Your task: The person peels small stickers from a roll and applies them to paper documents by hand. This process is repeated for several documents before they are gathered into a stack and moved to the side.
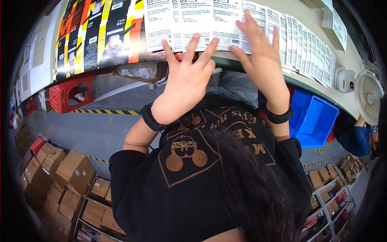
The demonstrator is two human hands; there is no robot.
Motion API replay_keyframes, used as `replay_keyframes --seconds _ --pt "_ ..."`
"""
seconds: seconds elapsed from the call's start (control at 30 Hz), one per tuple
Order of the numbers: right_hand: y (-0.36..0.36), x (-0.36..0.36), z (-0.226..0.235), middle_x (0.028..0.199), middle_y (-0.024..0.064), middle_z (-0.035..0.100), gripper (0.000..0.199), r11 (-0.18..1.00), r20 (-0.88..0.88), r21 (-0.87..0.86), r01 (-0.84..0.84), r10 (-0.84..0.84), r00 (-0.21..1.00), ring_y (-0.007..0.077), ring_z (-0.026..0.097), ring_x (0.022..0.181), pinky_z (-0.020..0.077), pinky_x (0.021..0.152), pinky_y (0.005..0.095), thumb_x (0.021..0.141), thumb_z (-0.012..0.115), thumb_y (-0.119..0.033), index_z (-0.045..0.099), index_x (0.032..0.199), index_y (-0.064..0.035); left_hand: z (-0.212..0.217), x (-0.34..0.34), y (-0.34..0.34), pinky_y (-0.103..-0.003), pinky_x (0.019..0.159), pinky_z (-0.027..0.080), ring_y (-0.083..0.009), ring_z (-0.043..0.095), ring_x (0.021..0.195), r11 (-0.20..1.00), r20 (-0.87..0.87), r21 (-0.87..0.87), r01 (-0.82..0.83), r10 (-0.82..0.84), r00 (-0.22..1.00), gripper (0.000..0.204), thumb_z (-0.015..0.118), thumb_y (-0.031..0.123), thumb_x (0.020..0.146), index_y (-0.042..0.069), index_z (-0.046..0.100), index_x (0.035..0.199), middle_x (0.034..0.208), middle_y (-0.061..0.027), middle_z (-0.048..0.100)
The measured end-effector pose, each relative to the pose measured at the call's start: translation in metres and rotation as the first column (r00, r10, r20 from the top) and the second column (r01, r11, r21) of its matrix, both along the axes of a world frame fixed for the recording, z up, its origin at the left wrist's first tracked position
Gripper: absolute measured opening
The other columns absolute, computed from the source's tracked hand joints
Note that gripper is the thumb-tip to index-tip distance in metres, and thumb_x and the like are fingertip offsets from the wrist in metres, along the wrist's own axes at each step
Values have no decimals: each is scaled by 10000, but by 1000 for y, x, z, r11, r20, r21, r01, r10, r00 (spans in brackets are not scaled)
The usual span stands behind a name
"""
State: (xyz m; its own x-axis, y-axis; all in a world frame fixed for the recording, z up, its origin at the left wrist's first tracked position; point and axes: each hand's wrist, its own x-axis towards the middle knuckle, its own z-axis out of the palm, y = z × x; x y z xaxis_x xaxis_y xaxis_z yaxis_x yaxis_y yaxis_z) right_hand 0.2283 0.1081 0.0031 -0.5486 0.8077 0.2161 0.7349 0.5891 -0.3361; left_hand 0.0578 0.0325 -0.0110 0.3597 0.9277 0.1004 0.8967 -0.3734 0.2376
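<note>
A pale workbench runs across the top of the frame, its dark green edge curving down toward the right. Below it lies a grey floor with yellow-and-black hazard tape. Cardboard boxes fill shelving at the lower left, and more boxes sit on a rack at the lower right.

A row of white printed label sheets lies along the bench, overlapping like shingles toward the upper right. In the upper left of the frame, black, yellow and red printed packaging sheets cover the bench.

Your left hand is just left of centre, fingers spread open and extended. Its fingertips touch the lower edge of the white sheets. It grips nothing.

Your right hand is right of centre, palm down, fingers open and flat. Its fingers press on the white sheets near the top edge of the frame. Each wrist carries a black band.

A red crate sits under the bench at the left. A blue bin sits under it at the right. A small white fan stands at the right edge, with another person's blue sleeve below it.
</note>
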Motion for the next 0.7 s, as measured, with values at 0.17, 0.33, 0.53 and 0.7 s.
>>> replay_keyframes --seconds 0.17,0.33,0.53,0.7 --pt "7 19 2 1214 90 540 498 995 29 73 68 -71 997 242 461 1186 239 1047 435 811 630 -195 458 1265 -86 -2 0 1 -777 882 97 -354 247 1289 999 -31 47 10 -9 999 35 537 75 722 63 543 754 1367 -54 366" --pt "21 14 -18 985 101 618 260 963 -659 -200 178 -267 703 151 587 878 451 766 258 790 665 -101 606 1028 -16 -2 2 1 -775 885 93 -354 235 1295 1000 -36 26 7 -6 999 36 536 66 715 62 540 750 1365 -50 369" --pt "31 6 -41 715 52 634 150 781 -643 -613 121 -582 498 53 562 582 420 524 142 790 677 -89 635 877 27 2 4 0 -729 936 98 -316 220 1322 999 -49 -34 -5 3 999 53 551 67 758 39 517 789 1410 -12 326" --pt "30 3 -43 676 34 626 153 793 -635 -591 149 -571 520 47 556 569 414 504 139 778 690 -98 644 857 25 -1 2 1 -735 932 86 -327 209 1322 1000 -62 -23 0 -2 998 52 549 70 740 47 533 783 1396 -19 341"
